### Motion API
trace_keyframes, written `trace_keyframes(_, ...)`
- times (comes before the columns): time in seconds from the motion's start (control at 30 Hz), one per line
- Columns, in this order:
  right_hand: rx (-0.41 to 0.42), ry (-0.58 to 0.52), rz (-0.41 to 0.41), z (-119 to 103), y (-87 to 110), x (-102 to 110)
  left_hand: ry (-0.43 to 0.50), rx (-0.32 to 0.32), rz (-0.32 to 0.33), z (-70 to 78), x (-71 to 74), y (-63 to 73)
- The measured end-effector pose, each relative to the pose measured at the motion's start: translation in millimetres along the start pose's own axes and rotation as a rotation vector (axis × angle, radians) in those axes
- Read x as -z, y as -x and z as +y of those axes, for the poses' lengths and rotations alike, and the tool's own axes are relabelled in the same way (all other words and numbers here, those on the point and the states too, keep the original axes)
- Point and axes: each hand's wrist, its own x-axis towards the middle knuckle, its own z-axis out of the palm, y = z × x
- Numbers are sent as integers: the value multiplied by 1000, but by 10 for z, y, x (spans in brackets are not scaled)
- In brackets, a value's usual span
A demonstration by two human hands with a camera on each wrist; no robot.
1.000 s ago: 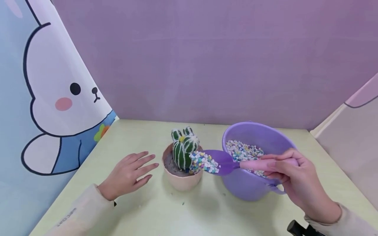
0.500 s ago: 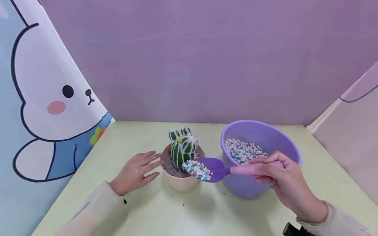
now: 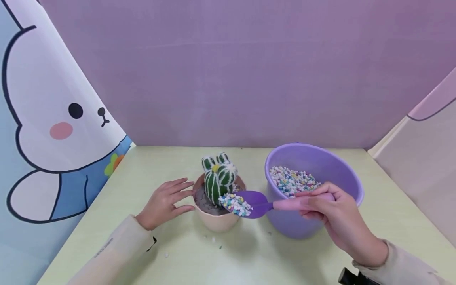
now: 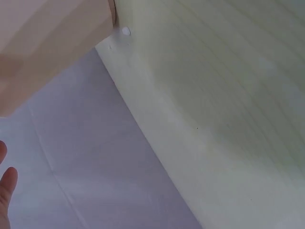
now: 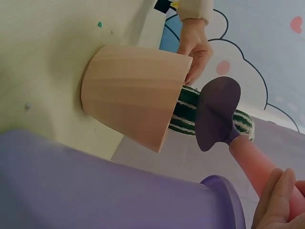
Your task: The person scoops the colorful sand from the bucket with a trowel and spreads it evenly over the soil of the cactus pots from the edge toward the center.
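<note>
My right hand (image 3: 342, 221) grips the pink handle of a small purple trowel (image 3: 261, 206). Colourful pebbles (image 3: 236, 204) lie heaped on its blade, which is held level over the near right rim of a beige flowerpot (image 3: 217, 222). In the pot stands a green cactus (image 3: 215, 182) with white stripes, set in grey soil. The right wrist view shows the blade's dark underside (image 5: 218, 114) overlapping the cactus. My left hand (image 3: 165, 204) has its fingers extended, tips right at the pot's left rim; two fingertips (image 4: 7, 186) show in the left wrist view.
A purple bucket (image 3: 285, 225) of pebbles (image 3: 293, 180) stands right of the pot, partly behind my right hand. Small bits (image 3: 213, 239) are scattered on the pale table (image 3: 185, 269). A purple backdrop (image 3: 228, 79) rises behind, with a cartoon panel (image 3: 39, 150) on the left.
The loaded trowel has moved left and slightly down, from beside the bucket to over the pot's rim. My left hand has come right, up to the pot. A white bit now lies before the pot.
</note>
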Motion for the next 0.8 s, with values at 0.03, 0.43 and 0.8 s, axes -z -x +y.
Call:
trace_keyframes(0.03,-9,6,6,-3,-5,-8,4,4,1,1,-2,-1)
trace_keyframes(0.43,-95,68,84,-43,-55,-48,25,-31,108,53,-48,-19)
trace_keyframes(0.8,-139,156,112,-114,-102,-74,57,-15,134,136,-32,-23)
